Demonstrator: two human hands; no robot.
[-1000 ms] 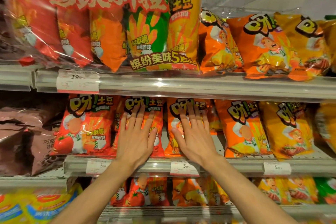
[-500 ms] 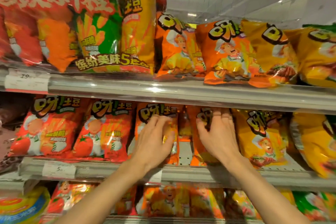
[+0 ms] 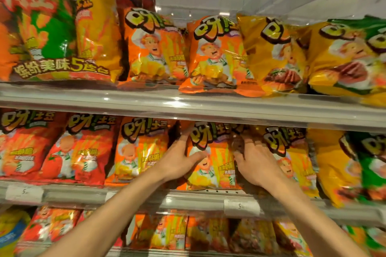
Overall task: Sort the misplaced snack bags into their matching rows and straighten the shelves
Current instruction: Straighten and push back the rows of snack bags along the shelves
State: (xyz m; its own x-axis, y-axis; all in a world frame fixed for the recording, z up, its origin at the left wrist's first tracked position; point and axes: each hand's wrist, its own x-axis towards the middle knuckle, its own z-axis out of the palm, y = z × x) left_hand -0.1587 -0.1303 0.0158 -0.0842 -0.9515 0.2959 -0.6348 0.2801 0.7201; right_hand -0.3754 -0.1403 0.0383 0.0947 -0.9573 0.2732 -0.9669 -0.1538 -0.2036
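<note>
An orange snack bag [image 3: 211, 167] stands upright in the middle shelf's row, between my two hands. My left hand [image 3: 177, 162] grips its left edge, thumb across the front and fingers reaching behind. My right hand [image 3: 254, 165] grips the right edge with its fingers curled round it. Another orange bag [image 3: 140, 148] stands just to the left, and two red tomato bags [image 3: 83, 148] stand further left. To the right are a yellow-orange bag [image 3: 292, 152], a yellow bag [image 3: 334, 165] and a green bag [image 3: 373, 169].
The middle shelf's front rail [image 3: 188, 200] carries price tags. The upper shelf [image 3: 188, 106] holds a large multi-pack [image 3: 58, 33], orange bags [image 3: 152, 48] and yellow bags [image 3: 275, 54], one overhanging the edge. More orange and red bags [image 3: 167, 233] fill the lower shelf.
The view has swung right along the shelf. Both hands left the red and orange bags they pressed flat and now grip the sides of an orange bag further right.
</note>
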